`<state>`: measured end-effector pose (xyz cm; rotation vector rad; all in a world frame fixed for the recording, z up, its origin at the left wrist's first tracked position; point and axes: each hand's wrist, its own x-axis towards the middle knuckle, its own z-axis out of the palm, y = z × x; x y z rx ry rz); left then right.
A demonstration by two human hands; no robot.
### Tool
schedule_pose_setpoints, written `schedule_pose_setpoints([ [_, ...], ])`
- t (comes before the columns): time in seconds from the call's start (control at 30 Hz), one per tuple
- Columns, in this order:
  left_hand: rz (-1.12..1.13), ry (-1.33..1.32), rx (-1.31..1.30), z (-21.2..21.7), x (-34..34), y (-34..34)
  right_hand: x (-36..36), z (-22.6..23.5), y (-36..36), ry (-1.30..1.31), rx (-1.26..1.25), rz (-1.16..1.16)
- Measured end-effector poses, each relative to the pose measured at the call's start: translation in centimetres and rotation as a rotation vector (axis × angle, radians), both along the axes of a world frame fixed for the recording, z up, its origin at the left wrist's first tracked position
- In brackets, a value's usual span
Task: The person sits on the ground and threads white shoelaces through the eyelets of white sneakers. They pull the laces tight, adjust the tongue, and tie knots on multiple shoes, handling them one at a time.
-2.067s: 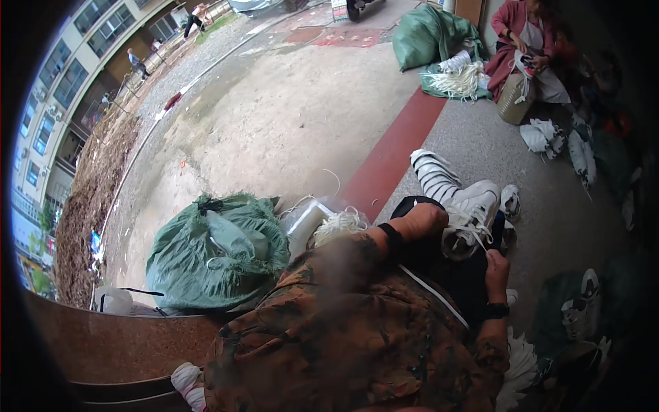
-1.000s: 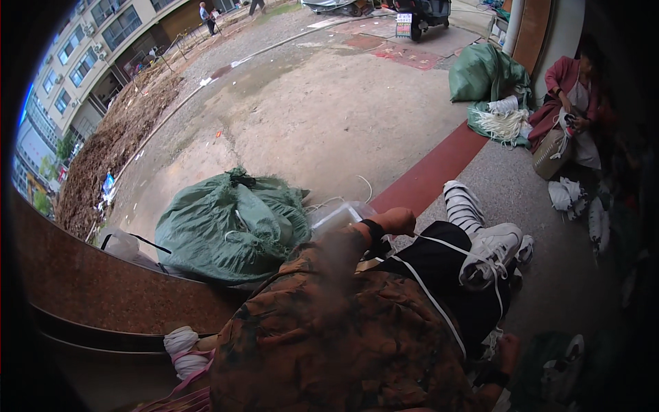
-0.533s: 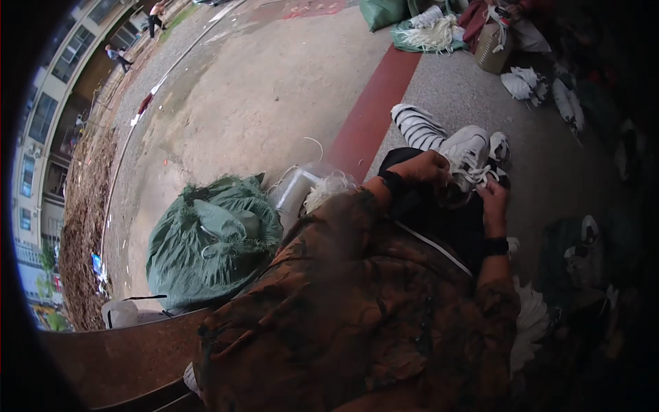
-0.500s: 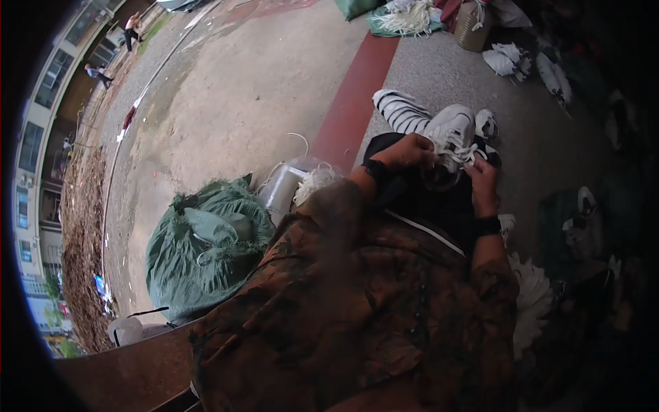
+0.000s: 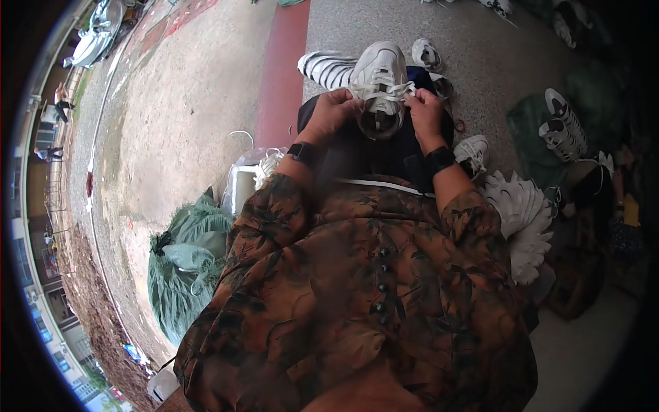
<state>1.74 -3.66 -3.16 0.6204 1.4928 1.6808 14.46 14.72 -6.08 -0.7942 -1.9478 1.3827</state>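
Observation:
A white sneaker point(image 5: 382, 62) rests at my lap over dark trousers, toe pointing away from me and its opening toward me. White shoelace point(image 5: 386, 90) crosses over its tongue. My left hand point(image 5: 333, 113) is closed at the sneaker's left side, fingertips pinching one part of the lace. On the other side, my right hand point(image 5: 426, 115) pinches another part of the lace near its thumb and forefinger. The lace is spread between both hands, and whether it is knotted I cannot tell.
Striped white shoe pieces point(image 5: 327, 69) lie left of the sneaker, another white shoe point(image 5: 426, 53) beyond it. A green sack point(image 5: 185, 275) and a clear bag point(image 5: 240, 180) with white laces are at left. Fanned white pieces point(image 5: 518, 220) and shoes on green sacking point(image 5: 532, 130) are at right.
The view has turned, so the sneaker and both hands now appear farther left and higher. Both hands still pinch the lace, their fingertips slightly farther apart.

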Motion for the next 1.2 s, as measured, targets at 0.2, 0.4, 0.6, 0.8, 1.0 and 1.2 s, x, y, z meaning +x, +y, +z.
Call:
schedule_pose_setpoints([
  [0.2, 0.076, -0.009, 0.043, -1.0, -0.2, -0.1, 0.0, 1.1, -1.1, 0.137, -0.159, 0.037],
  [0.4, 0.055, 0.047, 0.049, -1.1, -0.3, -0.2, -0.3, -0.6, -0.5, 0.038, 0.202, 0.001],
  [0.6, 0.071, 0.078, 0.027, -0.4, 0.2, -0.3, -1.1, 1.1, -2.5, -0.121, 0.758, -0.060],
  [0.8, 0.019, 0.187, -0.056, 0.8, 1.6, -0.2, -0.9, 1.8, -2.0, -0.149, 0.417, -0.044],
  [1.0, -0.087, 0.602, -0.198, 2.6, 3.7, 2.4, 0.3, 2.3, -2.8, -0.340, 0.751, 0.031],
  [1.2, 0.002, 0.941, -0.395, 0.2, 4.0, 6.3, 1.1, 2.1, -3.2, -0.363, 0.823, 0.111],
])
